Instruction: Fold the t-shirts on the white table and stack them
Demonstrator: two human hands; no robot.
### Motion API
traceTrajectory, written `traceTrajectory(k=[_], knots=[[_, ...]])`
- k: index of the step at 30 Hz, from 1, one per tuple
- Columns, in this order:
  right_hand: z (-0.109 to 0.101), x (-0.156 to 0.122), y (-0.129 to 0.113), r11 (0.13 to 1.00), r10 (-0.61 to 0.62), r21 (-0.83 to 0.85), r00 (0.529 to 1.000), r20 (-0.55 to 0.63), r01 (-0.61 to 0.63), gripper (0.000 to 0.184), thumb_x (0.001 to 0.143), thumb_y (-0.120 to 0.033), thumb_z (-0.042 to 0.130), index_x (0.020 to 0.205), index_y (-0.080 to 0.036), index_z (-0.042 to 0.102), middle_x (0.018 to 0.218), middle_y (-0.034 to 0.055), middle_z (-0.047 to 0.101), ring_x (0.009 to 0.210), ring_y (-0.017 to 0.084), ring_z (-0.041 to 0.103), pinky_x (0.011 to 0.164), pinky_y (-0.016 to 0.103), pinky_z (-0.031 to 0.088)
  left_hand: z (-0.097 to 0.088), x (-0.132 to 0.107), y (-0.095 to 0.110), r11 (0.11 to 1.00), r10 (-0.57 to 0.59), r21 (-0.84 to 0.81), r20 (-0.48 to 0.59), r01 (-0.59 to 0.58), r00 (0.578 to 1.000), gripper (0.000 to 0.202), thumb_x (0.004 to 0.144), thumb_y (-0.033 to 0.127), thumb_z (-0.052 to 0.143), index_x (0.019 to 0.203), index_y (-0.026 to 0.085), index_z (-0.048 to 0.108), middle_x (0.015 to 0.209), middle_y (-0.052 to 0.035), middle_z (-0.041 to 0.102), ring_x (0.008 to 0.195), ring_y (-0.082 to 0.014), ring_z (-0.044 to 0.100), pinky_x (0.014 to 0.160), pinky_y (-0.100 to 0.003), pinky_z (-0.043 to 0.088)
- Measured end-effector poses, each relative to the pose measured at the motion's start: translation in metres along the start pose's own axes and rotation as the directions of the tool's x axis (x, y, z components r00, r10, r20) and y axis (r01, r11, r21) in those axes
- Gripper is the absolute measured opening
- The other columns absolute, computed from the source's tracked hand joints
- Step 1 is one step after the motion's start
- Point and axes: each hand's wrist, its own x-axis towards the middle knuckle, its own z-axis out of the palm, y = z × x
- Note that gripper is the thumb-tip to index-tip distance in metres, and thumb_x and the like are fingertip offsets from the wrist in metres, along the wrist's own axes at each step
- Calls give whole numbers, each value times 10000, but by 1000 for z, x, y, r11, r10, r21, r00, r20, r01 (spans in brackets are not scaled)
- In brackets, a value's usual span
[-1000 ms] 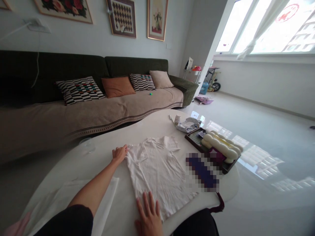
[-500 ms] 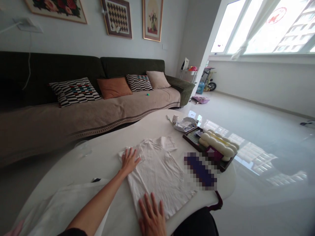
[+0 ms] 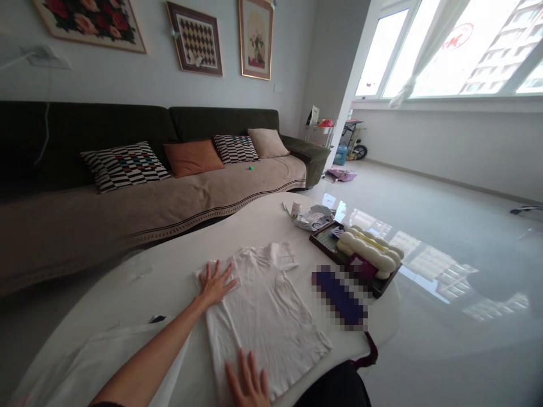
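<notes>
Your right hand (image 3: 249,381) lies flat, fingers spread, on the near end of the white, short-sleeved fabric shirt (image 3: 265,316); farther up, your left hand (image 3: 214,284) fans over its sleeve. They rest well apart, neither gripping. Uneven pressure could drag this thin, limp fabric into new creases across the smooth white table (image 3: 254,220) with its rounded edge. The shirt looks softly rumpled, roughly rectangular in the body. Beyond, a dark rectangular tray (image 3: 326,237) bears a puffy, lobed cream object (image 3: 367,244).
</notes>
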Motion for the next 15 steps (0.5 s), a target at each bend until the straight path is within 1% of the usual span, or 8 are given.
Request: traceTrajectory(k=[2,4,7,9,11,13,15], knots=[[-16,13,18,997,71,-14,997,-19,-71,637,799,-315,485,1359,-354,184,1367,39,338,1233,304,334,878,517,389,0,7,17,998,55,8,-39,-55,998,615,808,578,330,1364,342,211,1474,-39,54,1310,-376,-38,943,-660,93],[-35,24,46,986,160,-49,986,-51,-162,603,821,-303,443,1369,-312,192,1398,46,275,1272,301,255,918,551,330,3,17,37,996,92,13,-79,-91,993,606,836,548,277,1380,302,171,1475,-40,32,1322,-331,-37,963,-640,101],[-56,28,92,950,281,-122,957,-79,-289,539,847,-301,380,1366,-245,246,1401,69,274,1293,291,202,946,564,278,13,32,59,998,66,3,-91,-66,994,609,852,515,254,1389,238,174,1471,-58,68,1328,-305,-14,990,-606,111],[-61,23,117,935,315,-155,948,-56,-320,512,850,-313,364,1350,-228,295,1390,79,300,1287,291,224,941,564,283,20,39,65,997,75,7,-72,-74,995,588,853,501,262,1381,249,204,1467,-59,109,1329,-296,11,995,-599,102],[-62,15,133,933,320,-168,947,-13,-317,502,848,-337,363,1337,-230,325,1381,75,319,1277,286,255,939,559,289,21,43,66,996,90,16,-39,-90,995,545,849,498,282,1360,311,245,1463,-49,140,1327,-305,40,979,-619,86],[-60,10,142,937,313,-169,950,11,-307,498,846,-355,361,1329,-234,341,1377,68,327,1271,280,275,939,548,296,16,46,68,997,78,15,16,-78,997,524,823,516,342,1325,370,300,1454,-53,175,1315,-349,71,945,-655,77],[-59,8,145,938,309,-161,951,-7,-306,490,845,-356,357,1318,-231,361,1375,71,337,1265,271,293,938,522,311,7,51,75,998,57,-8,64,-57,996,534,768,522,451,1277,377,387,1422,-77,259,1286,-408,126,925,-674,57]])
